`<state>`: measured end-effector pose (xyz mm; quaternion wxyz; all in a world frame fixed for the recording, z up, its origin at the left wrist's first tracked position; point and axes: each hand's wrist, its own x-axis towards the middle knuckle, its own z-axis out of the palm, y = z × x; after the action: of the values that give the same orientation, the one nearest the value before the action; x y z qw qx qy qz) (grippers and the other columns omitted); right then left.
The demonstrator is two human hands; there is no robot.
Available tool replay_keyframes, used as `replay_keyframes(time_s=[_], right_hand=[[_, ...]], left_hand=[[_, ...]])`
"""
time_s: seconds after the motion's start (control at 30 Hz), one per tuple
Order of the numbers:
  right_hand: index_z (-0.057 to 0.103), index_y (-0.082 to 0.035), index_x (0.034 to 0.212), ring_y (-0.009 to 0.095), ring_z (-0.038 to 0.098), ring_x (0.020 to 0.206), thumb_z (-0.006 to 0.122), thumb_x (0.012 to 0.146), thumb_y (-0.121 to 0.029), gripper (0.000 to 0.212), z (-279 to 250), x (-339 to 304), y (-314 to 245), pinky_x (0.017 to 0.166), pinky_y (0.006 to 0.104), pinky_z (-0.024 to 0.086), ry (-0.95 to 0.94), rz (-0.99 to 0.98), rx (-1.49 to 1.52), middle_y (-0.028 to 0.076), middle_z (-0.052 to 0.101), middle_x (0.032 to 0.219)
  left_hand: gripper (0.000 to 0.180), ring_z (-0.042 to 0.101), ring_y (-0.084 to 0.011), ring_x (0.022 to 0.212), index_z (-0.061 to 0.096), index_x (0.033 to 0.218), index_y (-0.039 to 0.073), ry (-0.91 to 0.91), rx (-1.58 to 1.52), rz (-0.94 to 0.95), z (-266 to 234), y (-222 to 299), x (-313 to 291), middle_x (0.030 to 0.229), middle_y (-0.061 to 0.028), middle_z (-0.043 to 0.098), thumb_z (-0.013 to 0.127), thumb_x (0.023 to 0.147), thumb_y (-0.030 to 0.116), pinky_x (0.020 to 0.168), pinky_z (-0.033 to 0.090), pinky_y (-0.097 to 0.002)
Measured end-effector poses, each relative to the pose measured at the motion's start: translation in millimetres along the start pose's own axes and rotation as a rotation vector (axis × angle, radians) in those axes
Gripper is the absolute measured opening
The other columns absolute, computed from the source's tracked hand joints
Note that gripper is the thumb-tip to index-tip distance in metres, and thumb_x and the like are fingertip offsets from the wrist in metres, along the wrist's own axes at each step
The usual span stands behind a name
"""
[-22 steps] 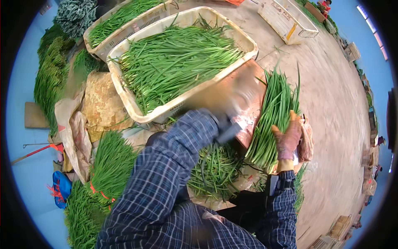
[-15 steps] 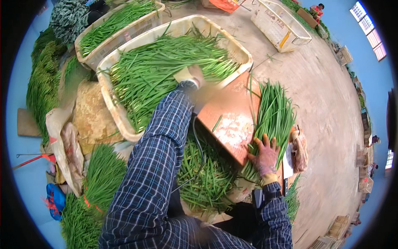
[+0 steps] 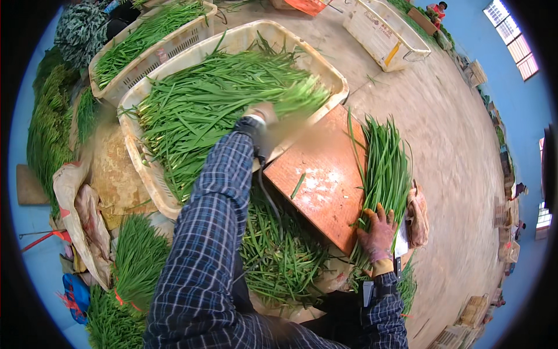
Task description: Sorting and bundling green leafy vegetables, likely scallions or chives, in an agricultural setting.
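My left hand (image 3: 263, 111), partly smeared, reaches into a big cream plastic crate (image 3: 131, 141) heaped with garlic chives (image 3: 197, 110). It is closed on a bunch of garlic chives (image 3: 299, 96), whose leaves are blurred by motion. On the right, my gloved right hand (image 3: 379, 234) lies with fingers spread on the lower end of another pile of garlic chives (image 3: 385, 163). That pile rests along the edge of a reddish-brown board (image 3: 325, 180). Close by the right hand lies a knife (image 3: 401, 239) with a black handle, partly hidden.
Loose green trimmings (image 3: 279, 256) cover the ground below the board. A crumpled pinkish cloth (image 3: 417, 216) is beside the knife. A second filled crate (image 3: 133, 72) stands at the far left, a white crate (image 3: 381, 38) at the far right. Tied chives (image 3: 138, 256) are at left.
My left hand has closed on a bunch in the crate and stirs it, its leaves now blurred. My right hand stays spread on the pile. The whole view has shifted slightly.
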<state>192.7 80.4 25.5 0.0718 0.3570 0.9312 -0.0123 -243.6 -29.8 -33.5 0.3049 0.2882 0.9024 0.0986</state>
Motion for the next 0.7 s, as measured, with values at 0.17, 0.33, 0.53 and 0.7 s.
replay_keyframes(time_s=[0.17, 0.33, 0.53, 0.7], right_hand=[[0.051, -0.025, 0.123, 0.039, 0.029, 0.129, 0.075, 0.066, -0.029, 0.062, -5.4, -2.6, -5.9, 0.104, 0.0565, 0.022, 0.005, -0.033, 0.036, 0.006, 0.040, 0.138], [0.042, -0.024, 0.132, 0.039, 0.028, 0.131, 0.079, 0.062, -0.030, 0.080, -5.7, -3.8, 4.8, 0.106, 0.0546, 0.021, -0.012, 0.006, 0.095, 0.006, 0.040, 0.138], [0.029, -0.014, 0.141, 0.031, 0.030, 0.132, 0.072, 0.071, -0.006, 0.083, -61.0, 19.3, -2.5, 0.107, 0.0404, 0.031, 0.117, -0.004, 1.049, 0.014, 0.035, 0.142], [0.035, -0.009, 0.138, 0.026, 0.036, 0.127, 0.062, 0.085, -0.023, 0.062, -123.6, 90.7, -10.7, 0.102, 0.0356, 0.034, 0.088, -0.300, 1.247, 0.015, 0.040, 0.138]], left_hand=[[0.089, 0.060, -0.0251, 0.089, 0.040, 0.131, -0.006, 0.169, -0.382, 0.129, -37.0, -49.1, -25.5, 0.106, -0.0198, 0.061, 0.076, 0.054, 0.020, 0.079, 0.048, -0.0308], [0.082, 0.057, -0.0218, 0.094, 0.041, 0.131, -0.002, 0.283, -0.633, 0.378, -47.9, -43.5, -97.5, 0.110, -0.0173, 0.060, 0.074, 0.058, 0.014, 0.085, 0.045, -0.0278], [0.056, 0.059, -0.0334, 0.094, 0.053, 0.114, 0.007, 0.683, -0.252, 0.625, -3.1, -40.7, -153.4, 0.103, -0.0149, 0.059, 0.078, 0.065, 0.022, 0.079, 0.049, -0.0368], [0.040, 0.059, -0.0307, 0.084, 0.056, 0.103, 0.011, 0.725, 0.050, 0.698, 34.2, -22.2, -156.3, 0.093, -0.0097, 0.058, 0.066, 0.065, 0.007, 0.070, 0.049, -0.0390]])
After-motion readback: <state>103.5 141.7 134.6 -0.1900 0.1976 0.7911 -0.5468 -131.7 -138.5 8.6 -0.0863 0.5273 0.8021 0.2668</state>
